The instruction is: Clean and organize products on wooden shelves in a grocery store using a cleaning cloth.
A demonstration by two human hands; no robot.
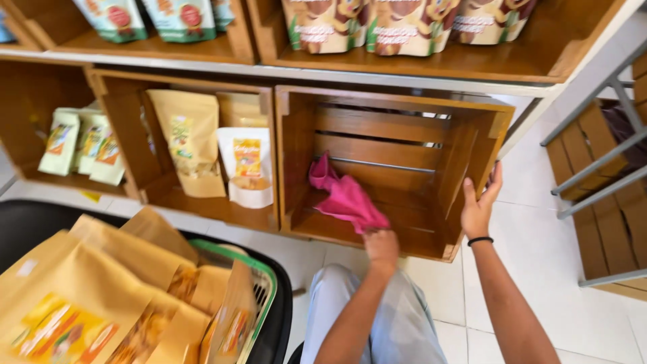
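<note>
A pink cloth (345, 197) lies draped inside an empty wooden crate (404, 145) set on its side as a shelf compartment, spreading from the crate's back slats down to its floor near the front edge; the left hand (381, 245) is closed around the cloth's near corner, at the crate's front lip; the right hand (480, 205) grips the crate's right side wall, fingers spread over the outer edge, a black band on the wrist; just left of this crate, a second wooden compartment (121, 108) holds a tall brown paper pouch (189, 138) and a white pouch (247, 168) standing upright, touching each other; further left, pale green pouches (81, 145) lean together in another compartment; on the upper shelf, far from the hands, a row of cream and brown bags (404, 23) stands above the empty crate; near left, a basket with a green rim (259, 269) carries several brown paper pouches (87, 296) with yellow labels; the person's grey trousered knee (404, 323) shows below, over a white tiled floor (539, 256).
</note>
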